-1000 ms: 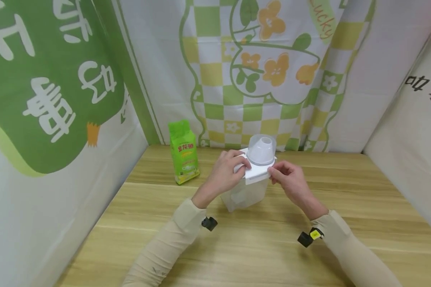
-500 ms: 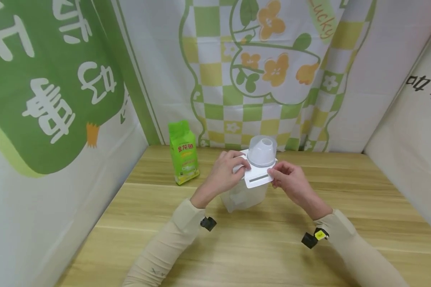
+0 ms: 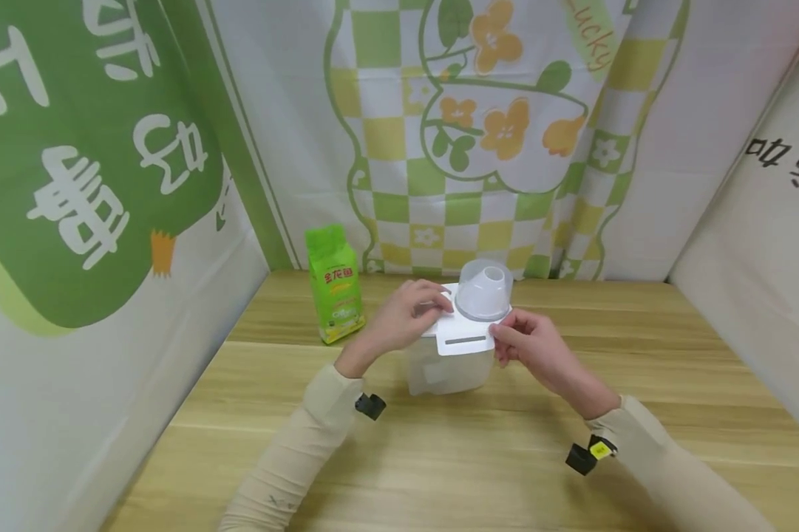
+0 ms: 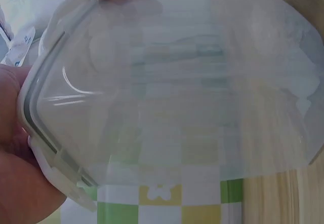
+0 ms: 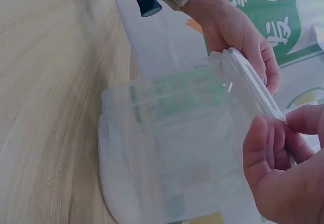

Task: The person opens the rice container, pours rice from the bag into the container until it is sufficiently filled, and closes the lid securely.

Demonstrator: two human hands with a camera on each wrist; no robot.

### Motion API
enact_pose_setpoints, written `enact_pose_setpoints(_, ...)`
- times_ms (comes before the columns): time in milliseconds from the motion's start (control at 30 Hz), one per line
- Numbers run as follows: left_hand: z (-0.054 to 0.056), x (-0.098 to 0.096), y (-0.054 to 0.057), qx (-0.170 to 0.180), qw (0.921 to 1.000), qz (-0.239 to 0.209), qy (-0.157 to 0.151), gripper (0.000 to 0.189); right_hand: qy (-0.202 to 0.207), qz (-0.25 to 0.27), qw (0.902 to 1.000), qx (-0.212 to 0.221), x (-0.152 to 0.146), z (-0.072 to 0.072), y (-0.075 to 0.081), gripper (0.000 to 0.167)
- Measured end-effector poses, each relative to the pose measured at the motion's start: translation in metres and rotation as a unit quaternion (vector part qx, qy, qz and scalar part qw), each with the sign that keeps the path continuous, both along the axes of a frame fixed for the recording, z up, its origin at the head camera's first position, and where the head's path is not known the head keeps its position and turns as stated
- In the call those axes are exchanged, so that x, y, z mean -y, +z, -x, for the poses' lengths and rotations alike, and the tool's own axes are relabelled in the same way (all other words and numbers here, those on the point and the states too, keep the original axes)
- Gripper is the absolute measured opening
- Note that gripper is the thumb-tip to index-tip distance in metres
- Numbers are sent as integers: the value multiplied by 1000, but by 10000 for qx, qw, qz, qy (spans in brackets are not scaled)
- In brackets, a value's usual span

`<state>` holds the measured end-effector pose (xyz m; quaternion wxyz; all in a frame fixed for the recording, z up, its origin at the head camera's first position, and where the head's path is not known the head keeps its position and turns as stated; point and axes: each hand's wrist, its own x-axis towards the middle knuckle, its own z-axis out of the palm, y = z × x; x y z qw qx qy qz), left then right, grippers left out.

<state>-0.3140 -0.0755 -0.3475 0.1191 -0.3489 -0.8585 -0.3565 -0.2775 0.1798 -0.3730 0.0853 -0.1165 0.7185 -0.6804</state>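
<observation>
Head, domed cap, right wrist, fingers pinching lid

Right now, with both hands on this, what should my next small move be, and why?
Perhaps swing the slotted front flap fully up: it sticks out from the translucent container, your right hand pinches it, and your left hand holds the white lid.
</observation>
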Motion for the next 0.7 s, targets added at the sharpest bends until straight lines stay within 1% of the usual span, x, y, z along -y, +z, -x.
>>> enact_pose_setpoints(100,2,4,0,-7,9999,-56,-130,14,198,-173,9995,-161,-3,-1,1,22)
enact_pose_setpoints(200,4,6,0,-136,9994,-160,-280,14,208,-519,9975,-433,-8,1,3,26)
enact_pose_setpoints(300,5,7,0,-316,9984,-156,-431,15,9,-716,9952,-661,-16,5,7,27)
enact_pose_setpoints(433,9,8,2,-439,9972,-78,-595,19,-319,-661,9936,-858,-26,13,13,25)
enact_pose_setpoints(567,12,8,5,-363,9969,-6,-695,21,-543,-593,9921,-966,-32,21,15,26)
enact_pose_setpoints(700,15,8,9,-184,9973,122,-701,22,-609,-605,9917,-957,-34,29,12,27)
